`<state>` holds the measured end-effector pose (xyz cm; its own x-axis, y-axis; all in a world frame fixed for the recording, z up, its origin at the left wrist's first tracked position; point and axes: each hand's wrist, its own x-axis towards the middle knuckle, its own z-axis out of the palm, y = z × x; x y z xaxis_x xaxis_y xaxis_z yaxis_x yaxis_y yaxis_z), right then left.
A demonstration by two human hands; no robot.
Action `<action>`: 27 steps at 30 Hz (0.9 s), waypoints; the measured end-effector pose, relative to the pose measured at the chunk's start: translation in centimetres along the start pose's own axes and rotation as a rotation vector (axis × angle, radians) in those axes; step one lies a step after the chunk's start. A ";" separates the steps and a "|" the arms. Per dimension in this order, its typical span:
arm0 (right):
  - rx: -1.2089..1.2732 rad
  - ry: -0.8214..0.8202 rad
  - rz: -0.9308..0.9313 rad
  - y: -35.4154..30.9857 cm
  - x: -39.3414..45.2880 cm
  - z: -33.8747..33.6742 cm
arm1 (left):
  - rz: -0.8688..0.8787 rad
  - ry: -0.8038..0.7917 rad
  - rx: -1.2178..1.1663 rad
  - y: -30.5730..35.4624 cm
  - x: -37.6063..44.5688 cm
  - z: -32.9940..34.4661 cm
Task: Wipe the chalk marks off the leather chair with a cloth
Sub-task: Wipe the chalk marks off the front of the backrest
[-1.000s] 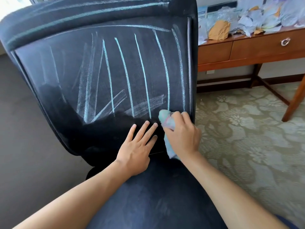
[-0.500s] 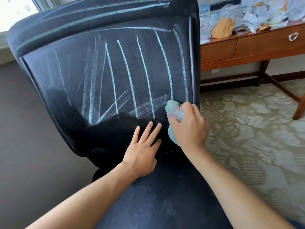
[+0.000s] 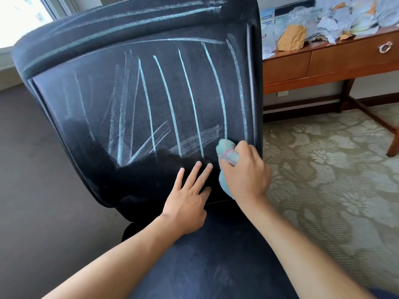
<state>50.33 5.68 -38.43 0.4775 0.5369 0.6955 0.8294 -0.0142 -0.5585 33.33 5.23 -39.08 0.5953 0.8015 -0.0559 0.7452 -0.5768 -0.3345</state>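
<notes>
A black leather chair (image 3: 90, 100) fills the middle of the view, its backrest facing me. Pale blue chalk marks (image 3: 168, 104) run as long strokes down the backrest, with more streaks along the top edge. The lowest band of the backrest looks dark and free of chalk. My right hand (image 3: 246, 173) is shut on a bunched light blue cloth (image 3: 226, 152) and presses it to the backrest's lower right, at the foot of the rightmost strokes. My left hand (image 3: 187, 197) lies flat, fingers spread, on the lower backrest just left of the cloth.
A wooden desk (image 3: 323, 63) with drawers stands at the right rear, piled with crumpled papers and envelopes (image 3: 323, 20). A patterned carpet (image 3: 334, 180) covers the floor to the right, plain grey floor lies to the left. A bright window is at the top left.
My right hand has slid the cloth slightly upward along the lower right of the backrest. My left hand stays flat on the chair. My head has shifted, moving the chair in view.
</notes>
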 end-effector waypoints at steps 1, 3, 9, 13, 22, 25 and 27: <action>-0.013 -0.052 0.009 0.5 -0.8 0.4 | -0.005 -0.014 -0.002 0.1 0.1 -0.1; -0.024 -0.162 0.050 1.4 -2.7 1.1 | -0.018 -0.028 0.000 0.3 0.2 -0.5; 0.020 -0.143 0.132 0.2 -1.8 0.7 | -0.030 -0.042 -0.012 0.6 0.1 -0.8; 0.062 0.003 0.125 -0.7 0.4 -0.1 | -0.023 -0.039 -0.008 0.4 0.0 -0.5; 0.067 -0.050 0.167 0.9 -1.5 -0.7 | -0.032 0.043 -0.035 1.1 0.2 0.8; 0.127 0.132 0.183 0.6 1.6 -2.4 | -0.039 0.042 -0.061 1.3 0.1 1.1; 0.157 0.138 0.193 1.4 2.1 -2.6 | -0.034 0.053 -0.069 1.4 0.2 1.2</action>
<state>53.25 4.54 -36.56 0.6659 0.4170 0.6186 0.6695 0.0319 -0.7421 34.11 4.80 -40.71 0.5834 0.8122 0.0048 0.7829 -0.5607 -0.2698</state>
